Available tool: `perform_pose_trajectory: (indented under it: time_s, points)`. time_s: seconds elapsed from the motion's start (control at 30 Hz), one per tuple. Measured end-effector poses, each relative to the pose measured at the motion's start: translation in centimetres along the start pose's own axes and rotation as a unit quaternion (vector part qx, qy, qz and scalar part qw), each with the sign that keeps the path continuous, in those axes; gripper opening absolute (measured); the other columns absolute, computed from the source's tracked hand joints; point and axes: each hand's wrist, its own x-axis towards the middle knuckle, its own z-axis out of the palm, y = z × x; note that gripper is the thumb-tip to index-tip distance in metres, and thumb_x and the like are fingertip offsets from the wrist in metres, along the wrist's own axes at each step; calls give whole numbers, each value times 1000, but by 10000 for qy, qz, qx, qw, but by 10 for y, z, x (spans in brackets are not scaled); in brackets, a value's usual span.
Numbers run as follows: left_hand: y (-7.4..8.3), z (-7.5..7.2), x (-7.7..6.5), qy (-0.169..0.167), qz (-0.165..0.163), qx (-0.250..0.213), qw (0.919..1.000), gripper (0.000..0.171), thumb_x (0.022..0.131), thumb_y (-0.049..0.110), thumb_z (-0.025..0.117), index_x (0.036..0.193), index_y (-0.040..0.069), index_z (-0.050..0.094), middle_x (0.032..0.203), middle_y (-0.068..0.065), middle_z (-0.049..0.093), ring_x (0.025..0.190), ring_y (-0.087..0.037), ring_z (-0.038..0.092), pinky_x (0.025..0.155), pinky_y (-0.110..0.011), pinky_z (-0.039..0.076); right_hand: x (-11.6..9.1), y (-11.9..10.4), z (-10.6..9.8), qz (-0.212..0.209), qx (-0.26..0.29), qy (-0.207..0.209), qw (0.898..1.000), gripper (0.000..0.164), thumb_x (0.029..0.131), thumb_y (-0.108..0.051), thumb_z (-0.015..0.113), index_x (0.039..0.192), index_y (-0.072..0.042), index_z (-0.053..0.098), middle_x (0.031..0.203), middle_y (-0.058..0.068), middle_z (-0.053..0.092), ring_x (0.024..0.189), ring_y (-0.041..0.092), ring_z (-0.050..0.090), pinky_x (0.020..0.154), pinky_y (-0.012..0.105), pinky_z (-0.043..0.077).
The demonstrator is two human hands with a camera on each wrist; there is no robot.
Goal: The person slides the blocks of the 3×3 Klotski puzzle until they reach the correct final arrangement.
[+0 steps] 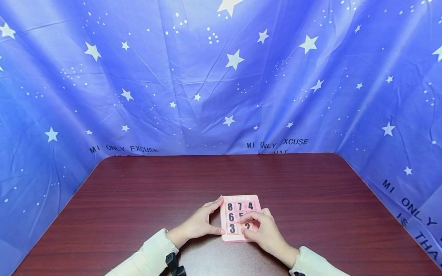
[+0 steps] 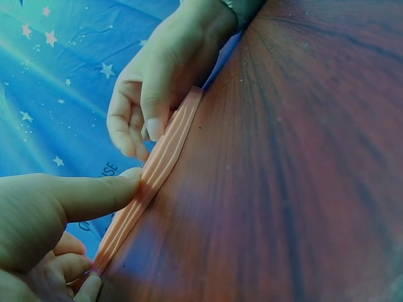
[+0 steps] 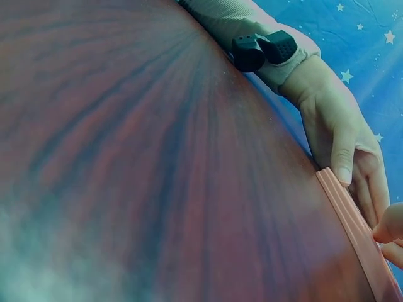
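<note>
A pink number slide puzzle (image 1: pixel 232 237) lies flat on the table, black digits on its tiles. Tiles 8, 7 and 4 form the top row; 6 and part of 5 show below, then 3 and part of 2. My left hand (image 1: pixel 196 224) holds the puzzle's left side, thumb near the lower corner and fingers toward the upper one. From the right, my right hand (image 1: pixel 269 234) reaches over the face, bent index finger and thumb at the middle and lower tiles. It covers the tile right of 5. In the left wrist view the puzzle's ridged edge (image 2: pixel 165 165) shows side-on.
The dark red wood-grain table (image 1: pixel 138 191) extends around the puzzle on all sides. A blue curtain (image 1: pixel 193 76) with white stars and printed letters hangs behind and beside it. A black device (image 1: pixel 172 262) is strapped at the left cuff.
</note>
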Motion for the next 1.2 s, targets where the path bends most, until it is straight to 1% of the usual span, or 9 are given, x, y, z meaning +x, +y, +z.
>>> perform_pose_trajectory:
  time_s: [0.13,0.23,0.33,0.6,0.73,0.83,1.0,1.13,1.2]
  points:
    - [0,0,0,2,4,-15,10000,95,66,16,83,144,-2,32,150,-17,31,135,-32,31,110,-51,23,-1,4,-5,67,75,35,9999,33,60,-3,76,80,-29,70,81,-11,55,77,9,36,63,22,33]
    - [0,-1,0,19,66,6,10000,95,66,16,83,143,-4,32,150,-18,31,134,-35,32,110,-52,23,-2,7,-9,126,105,59,9998,32,61,-2,76,80,-27,70,80,-9,53,76,9,36,62,22,33]
    - [-1,-1,0,22,61,-5,10000,95,66,16,83,144,-3,32,150,-18,31,135,-34,31,110,-51,23,-3,8,-12,161,95,63,9998,31,61,-3,77,80,-27,70,82,-8,53,76,10,36,62,22,34]
    - [-1,0,1,3,-12,-66,10000,95,66,15,83,144,-2,32,151,-15,30,136,-30,31,111,-50,23,-3,8,-14,175,44,66,9998,31,61,-3,76,80,-26,69,81,-7,52,76,10,37,62,23,34]
    - [0,0,1,4,-8,-145,9999,95,66,15,83,144,-3,32,151,-16,30,135,-32,30,110,-51,22,-3,8,-14,171,53,55,9998,31,61,-2,76,80,-26,69,80,-7,52,75,10,37,61,23,35]
    - [0,0,0,12,18,-161,9999,95,66,16,83,144,-3,32,151,-17,30,135,-33,30,110,-52,22,-4,8,-14,138,177,52,9997,30,63,-4,78,81,-26,69,80,-6,52,76,10,37,61,22,35]
    - [0,0,0,24,56,-151,9999,95,67,16,83,144,-3,31,150,-17,30,136,-34,30,110,-53,21,-4,7,-10,-189,482,74,9986,26,66,-9,81,86,-22,72,85,-4,57,77,11,39,63,22,36]
    - [0,0,-1,35,117,-93,9999,95,67,17,83,144,-4,32,150,-19,31,135,-34,30,110,-53,22,-3,1,-5,-445,453,-34,9980,30,64,-3,80,91,-14,73,87,0,58,74,14,43,60,19,38]
    - [0,0,-2,26,79,-67,9999,95,67,17,83,144,-3,32,150,-18,31,135,-33,31,110,-52,23,-1,-9,-6,-582,470,-202,9970,30,65,1,78,92,-10,72,88,3,61,74,15,49,60,20,42]
